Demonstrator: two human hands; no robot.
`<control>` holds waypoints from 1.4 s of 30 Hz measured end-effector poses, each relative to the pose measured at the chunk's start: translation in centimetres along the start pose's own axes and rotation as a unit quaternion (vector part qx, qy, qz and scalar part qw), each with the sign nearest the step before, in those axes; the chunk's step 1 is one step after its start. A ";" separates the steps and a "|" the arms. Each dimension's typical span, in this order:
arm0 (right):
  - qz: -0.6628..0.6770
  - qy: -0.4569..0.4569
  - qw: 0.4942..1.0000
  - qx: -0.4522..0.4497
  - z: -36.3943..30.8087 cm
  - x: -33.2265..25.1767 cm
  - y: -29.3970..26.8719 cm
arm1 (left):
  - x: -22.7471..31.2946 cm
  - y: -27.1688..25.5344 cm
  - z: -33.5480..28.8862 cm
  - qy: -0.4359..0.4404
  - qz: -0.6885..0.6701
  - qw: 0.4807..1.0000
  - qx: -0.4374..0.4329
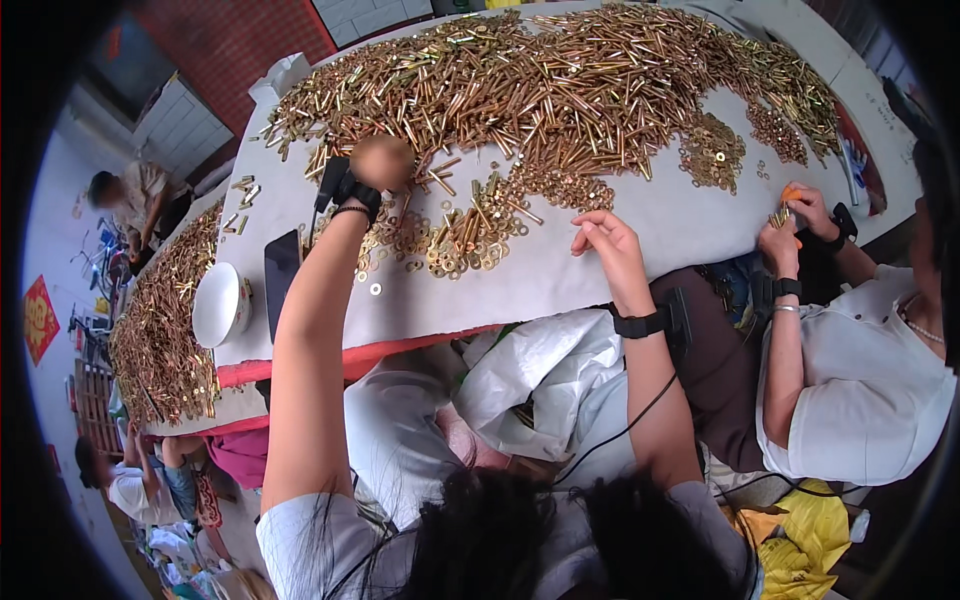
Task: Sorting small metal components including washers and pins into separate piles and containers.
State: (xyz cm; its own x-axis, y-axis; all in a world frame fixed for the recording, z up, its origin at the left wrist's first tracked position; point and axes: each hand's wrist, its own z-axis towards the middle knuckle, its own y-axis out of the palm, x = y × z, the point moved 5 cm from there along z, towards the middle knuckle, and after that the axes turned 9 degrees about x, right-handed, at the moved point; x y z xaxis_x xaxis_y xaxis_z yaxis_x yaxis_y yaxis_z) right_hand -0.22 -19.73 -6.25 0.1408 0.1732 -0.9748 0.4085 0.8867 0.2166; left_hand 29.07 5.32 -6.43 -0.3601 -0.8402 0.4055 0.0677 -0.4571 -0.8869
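Observation:
My left hand (383,163) reaches to the near edge of a large heap of brass-coloured metal bolts and sleeves (540,90). It is blurred, so its fingers and anything in them cannot be made out. Over the table's near side hovers my right hand (612,250), fingers loosely bent and apart, with nothing visible in them. Between the hands lie loose washers (450,262), a few bolts among them, and a small pile of nuts (565,187). Both my wrists wear black straps with small devices.
A white bowl (221,305) and a dark phone (282,275) lie left on the pale tabletop (545,285). More washers (712,150) lie right. A co-worker's hands (790,225) handle small metal parts at the right. A white plastic bag (550,370) covers my lap.

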 end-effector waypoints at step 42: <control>0.011 -0.022 0.999 -0.020 -0.4 -0.8 -0.3 | 9.6 -0.3 -8.0 0.181 -0.063 0.974 -0.122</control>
State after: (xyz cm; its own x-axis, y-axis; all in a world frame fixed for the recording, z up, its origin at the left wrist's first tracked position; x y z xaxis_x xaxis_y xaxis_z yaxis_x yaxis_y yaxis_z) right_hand -0.84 -19.92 -5.53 0.1886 0.1755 -0.9662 0.3678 0.8997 0.2352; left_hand 18.13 -0.29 -4.05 -0.6594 -0.6030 0.4490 -0.2054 -0.4301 -0.8791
